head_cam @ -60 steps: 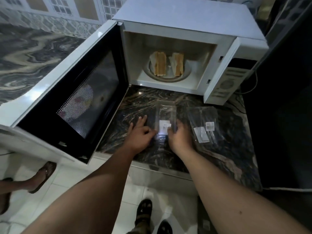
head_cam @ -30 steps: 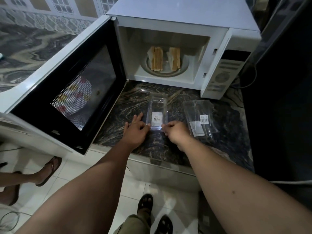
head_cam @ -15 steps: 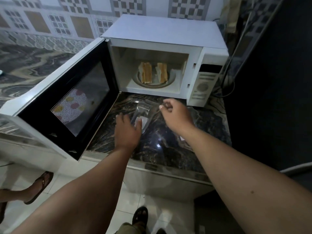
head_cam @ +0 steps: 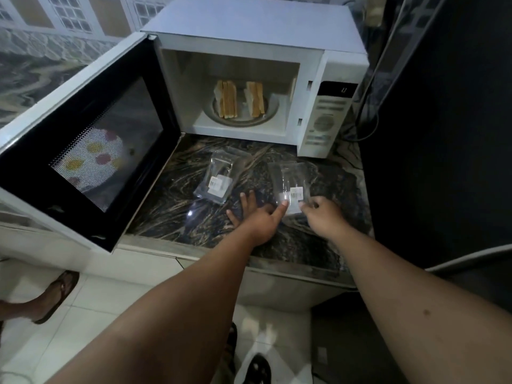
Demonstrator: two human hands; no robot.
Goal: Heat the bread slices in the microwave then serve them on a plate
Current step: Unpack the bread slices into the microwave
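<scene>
Microwave (head_cam: pixel 255 31), door (head_cam: pixel 91 139) swung wide to your left: two stacks of bread slices (head_cam: pixel 239 102) stand on edge on the turntable (head_cam: pixel 241 120) inside. Dark marbled counter (head_cam: pixel 318 236) in front: two clear plastic packets, left packet (head_cam: pixel 217 177) lying free. Your left hand (head_cam: pixel 256 214) rests spread flat, thumb touching the right packet (head_cam: pixel 291 181); your right hand (head_cam: pixel 322 212) pinches that packet's near edge.

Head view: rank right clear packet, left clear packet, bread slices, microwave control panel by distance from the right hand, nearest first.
1. Right clear packet: at the right hand's fingertips, on the counter.
2. Left clear packet: farther left on the counter.
3. Bread slices and control panel: both behind, too close to call.
</scene>
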